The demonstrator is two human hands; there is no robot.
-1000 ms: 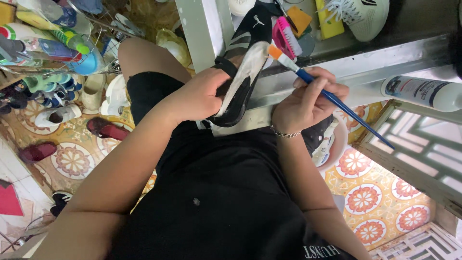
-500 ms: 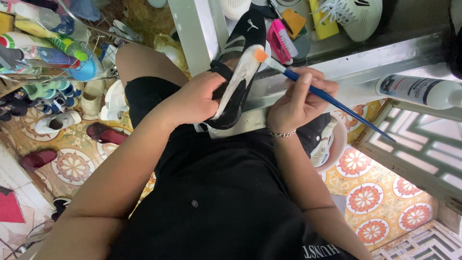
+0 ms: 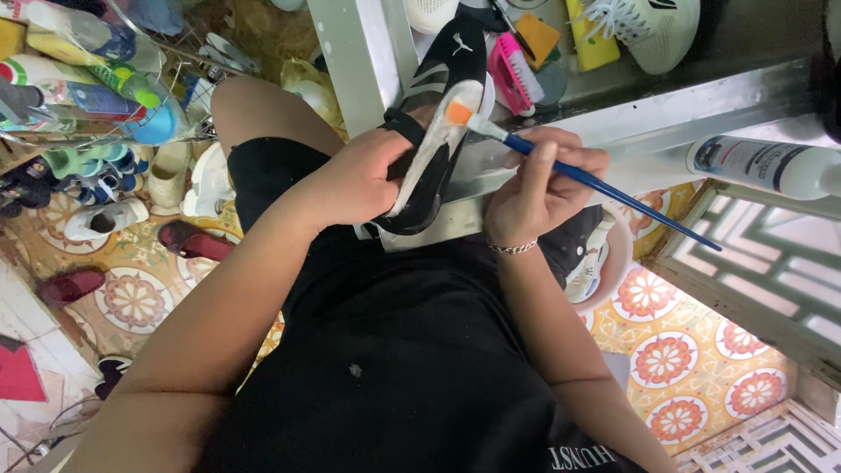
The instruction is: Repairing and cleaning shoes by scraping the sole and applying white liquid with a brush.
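Observation:
A black shoe with a white sole edge (image 3: pixel 438 140) is held upright over my lap. My left hand (image 3: pixel 355 180) grips it at the heel and side. In my right hand (image 3: pixel 543 180) is a paintbrush with a blue handle (image 3: pixel 604 186); its orange-tipped bristles (image 3: pixel 458 114) touch the white sole edge near the toe. A thin bracelet circles my right wrist. I wear a black shirt and black shorts.
A metal shelf (image 3: pixel 666 96) ahead carries a pink scrubbing brush (image 3: pixel 515 72), a white sneaker (image 3: pixel 653 28) and a white tube (image 3: pixel 771 165). At the left, a wire rack of bottles (image 3: pixel 79 79) and several shoes (image 3: pixel 105 215) stand on the patterned tile floor (image 3: pixel 674 359).
The brush tip has slid leftward along the white sole edge, from off the shoe onto it. The shoe and my left hand have kept their place.

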